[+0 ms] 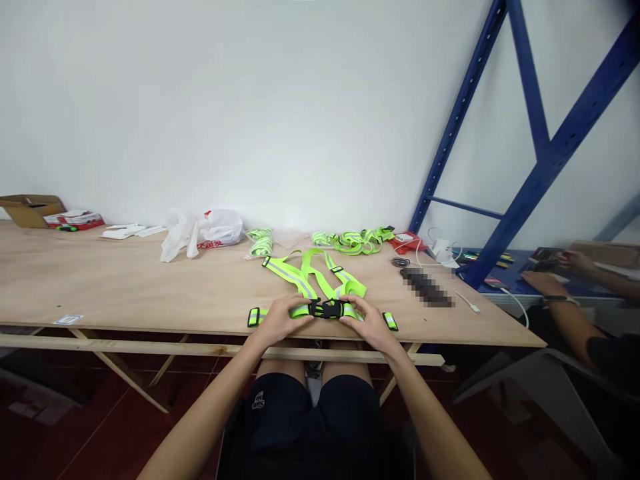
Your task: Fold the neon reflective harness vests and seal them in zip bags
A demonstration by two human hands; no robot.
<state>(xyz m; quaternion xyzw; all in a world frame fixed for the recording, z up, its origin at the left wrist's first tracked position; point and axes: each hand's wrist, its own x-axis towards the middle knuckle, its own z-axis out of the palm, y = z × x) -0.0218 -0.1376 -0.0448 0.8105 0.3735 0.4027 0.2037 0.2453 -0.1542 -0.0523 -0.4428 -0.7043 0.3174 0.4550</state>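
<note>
A neon-green reflective vest (289, 274) of elastic straps with grey stripes lies on the wooden table (125, 293) in front of me. Its black side-release buckle (327, 309) sits near the table's front edge, the two halves together or nearly so; I cannot tell if they are fully clicked. My left hand (284, 320) pinches the waist strap just left of the buckle. On the other side, my right hand (369, 323) grips the strap at the buckle's right end. Strap ends with black sliders stick out beyond both hands.
Behind the vest lie bagged green straps (261, 243), a loose bundle of straps (363, 241) and a white plastic bag (220, 228). A cardboard box (33, 211) stands far left. Cables and a red item (407, 241) lie right, by a blue metal frame (525, 187). Another person's arm (565, 307) is at far right.
</note>
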